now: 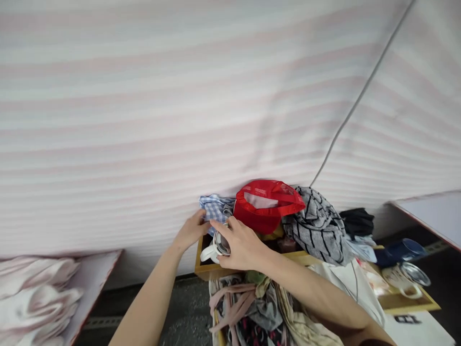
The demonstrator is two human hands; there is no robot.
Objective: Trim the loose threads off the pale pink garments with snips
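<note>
My right hand (241, 245) grips a white mug (212, 251) with a glass-like lid, its fingers around the rim. The mug is over the left end of a yellow-edged wooden tray (207, 273). Just left of it, my left hand (190, 231) has its fingers apart and rests near a blue checked cloth (215, 207), holding nothing that I can see. A red bag (261, 218) sits right behind my right hand. Beside the bag lies a grey cloth with black stripes (317, 228).
Piled clothes (259, 310) fill a box in front. At the right, another tray holds a lidded mug (401, 278) and a blue cup (399, 252). Pale cloths (36, 298) lie on a board at the left. A striped sheet (162, 120) hangs behind, with a cable (356, 102).
</note>
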